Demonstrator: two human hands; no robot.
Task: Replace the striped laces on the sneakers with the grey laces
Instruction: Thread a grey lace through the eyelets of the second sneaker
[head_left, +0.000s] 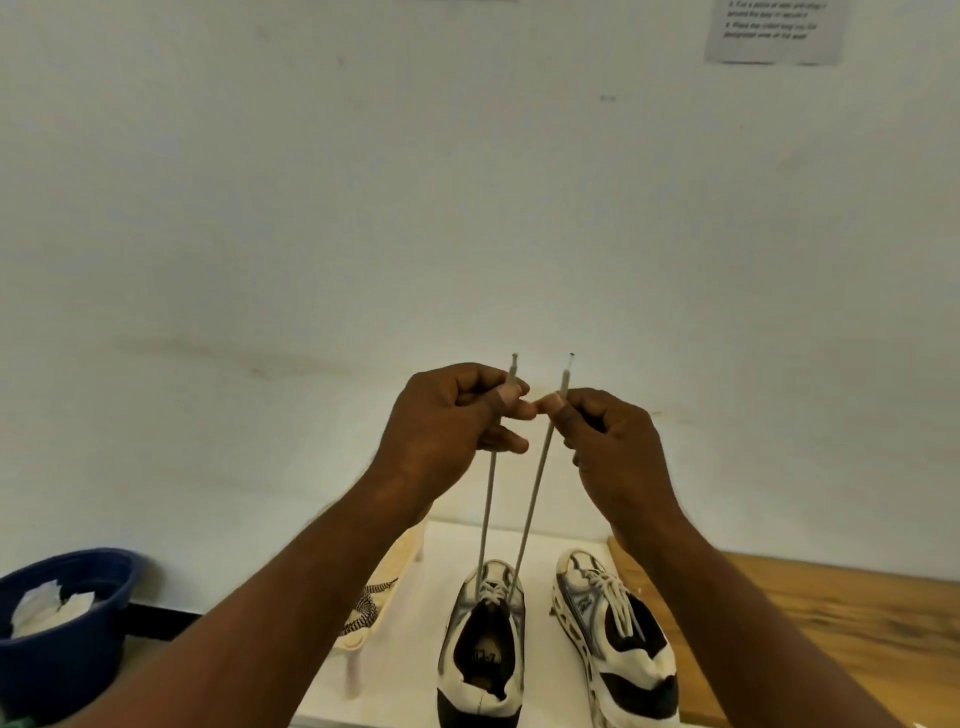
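Both forearms rise from the bottom edge, and the hands are held up side by side in front of the wall. The left hand (447, 421) pinches one end of the grey lace (535, 493) between thumb and forefinger, its other fingers curled in. The right hand (613, 441) pinches the other end the same way. The two thumb tips are almost touching. A short tip of lace sticks up above each pinch. Below the hands the two strands run down taut, drawing closer together, to the top eyelets of the left sneaker (480, 649).

There are two sneakers, white and black with silver trim, standing side by side with their heels toward the camera. The right sneaker (613, 639) is laced up to the tongue with a pale lace, which may be grey, though its colour is hard to judge here. One striped lace (366, 608) lies bunched on a cream rack (358, 642), just left of the left sneaker.

The sneakers stand on a white top (415, 597). A wooden table (831, 623) adjoins it on the right. At lower left is one blue tub (62, 649) holding crumpled white material. The wall (363, 182) behind is plain white, with one printed sheet (774, 31) at its upper right, too blurred to read.
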